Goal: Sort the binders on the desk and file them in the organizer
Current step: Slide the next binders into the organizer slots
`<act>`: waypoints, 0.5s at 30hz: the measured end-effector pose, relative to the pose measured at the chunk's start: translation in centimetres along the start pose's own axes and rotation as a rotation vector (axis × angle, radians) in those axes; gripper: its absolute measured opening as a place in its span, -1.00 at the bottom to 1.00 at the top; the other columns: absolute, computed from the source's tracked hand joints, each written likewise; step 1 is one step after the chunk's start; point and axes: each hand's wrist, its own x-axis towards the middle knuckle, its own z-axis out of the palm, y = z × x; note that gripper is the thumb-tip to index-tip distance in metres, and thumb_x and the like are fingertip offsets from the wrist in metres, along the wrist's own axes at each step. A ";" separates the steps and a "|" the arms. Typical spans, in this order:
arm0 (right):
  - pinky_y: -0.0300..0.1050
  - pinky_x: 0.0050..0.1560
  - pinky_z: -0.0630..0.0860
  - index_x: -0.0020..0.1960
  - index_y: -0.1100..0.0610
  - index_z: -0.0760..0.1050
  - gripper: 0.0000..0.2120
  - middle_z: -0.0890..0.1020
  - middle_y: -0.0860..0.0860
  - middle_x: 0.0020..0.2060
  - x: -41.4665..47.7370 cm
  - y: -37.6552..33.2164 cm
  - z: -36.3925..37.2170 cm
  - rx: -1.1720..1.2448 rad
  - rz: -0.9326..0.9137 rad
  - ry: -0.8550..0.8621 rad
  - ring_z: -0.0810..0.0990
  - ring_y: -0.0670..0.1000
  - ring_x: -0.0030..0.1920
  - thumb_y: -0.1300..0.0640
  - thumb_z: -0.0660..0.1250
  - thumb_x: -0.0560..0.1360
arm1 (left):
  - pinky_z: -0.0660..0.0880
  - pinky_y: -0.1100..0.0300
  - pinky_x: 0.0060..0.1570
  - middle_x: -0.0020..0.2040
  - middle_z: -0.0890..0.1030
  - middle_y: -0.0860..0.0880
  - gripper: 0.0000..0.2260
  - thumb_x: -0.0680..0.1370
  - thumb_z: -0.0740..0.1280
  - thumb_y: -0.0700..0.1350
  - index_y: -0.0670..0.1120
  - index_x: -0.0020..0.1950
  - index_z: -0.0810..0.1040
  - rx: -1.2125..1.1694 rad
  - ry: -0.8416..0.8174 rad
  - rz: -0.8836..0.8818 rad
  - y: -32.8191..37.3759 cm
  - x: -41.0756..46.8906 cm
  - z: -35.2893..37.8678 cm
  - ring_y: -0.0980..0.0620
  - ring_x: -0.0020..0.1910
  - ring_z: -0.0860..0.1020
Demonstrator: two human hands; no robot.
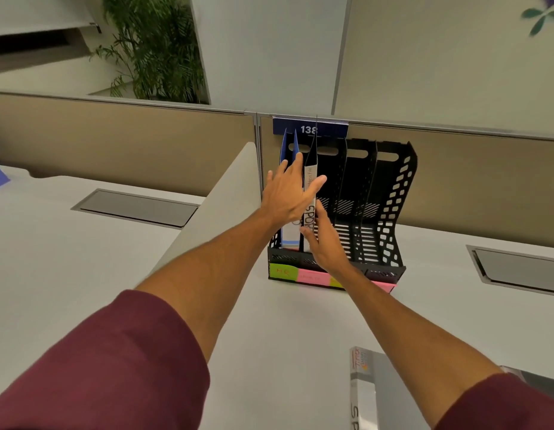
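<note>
Filing step: slim black binder with white "SPOR" spine label stands in the black perforated plastic organizer, apparently second slot, looks nearly seated. Left hand is flat with fingers spread straight, pressing its upper spine and the blue binder just left of it. Right hand, below the left, pinches the lower spine between thumb and fingers. Next probably: push home, release, reach back for the grey binder on the white desk beside the right forearm. Slots right of the hands look free; beige partition sits tight behind, divider panel edge close by the left wrist
</note>
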 end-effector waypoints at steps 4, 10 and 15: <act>0.05 0.40 0.28 0.57 0.14 -0.14 -0.32 0.19 0.09 0.53 -1.3 -0.1 -0.7 -0.108 0.081 -0.008 0.27 0.09 0.48 -0.05 0.12 0.61 | -0.02 -0.18 0.50 0.58 0.06 -0.07 -0.28 0.56 0.19 0.23 -0.06 0.57 -0.02 0.018 0.036 0.069 0.2 -1.8 -0.4 -0.10 0.56 -0.05; 0.03 0.45 0.21 0.56 0.13 0.01 -0.38 0.23 0.08 0.50 -4.8 -0.5 -1.5 -0.307 0.099 0.008 0.22 0.07 0.49 0.05 0.22 0.61 | 0.01 -0.16 0.50 0.59 -0.09 -0.05 -0.26 0.57 0.14 0.24 -0.06 0.57 -0.13 0.155 0.010 0.074 -0.7 -7.9 0.1 -0.08 0.56 -0.13; 0.13 0.42 0.28 0.52 0.08 0.13 -0.43 0.30 0.07 0.44 -9.2 -1.9 -2.1 -0.549 0.084 0.023 0.27 0.09 0.45 -0.07 0.20 0.59 | -0.10 -0.16 0.50 0.58 -0.18 -0.05 -0.29 0.57 0.09 0.27 0.00 0.57 -0.15 0.244 0.001 0.102 -1.1 -13.5 0.8 -0.11 0.55 -0.19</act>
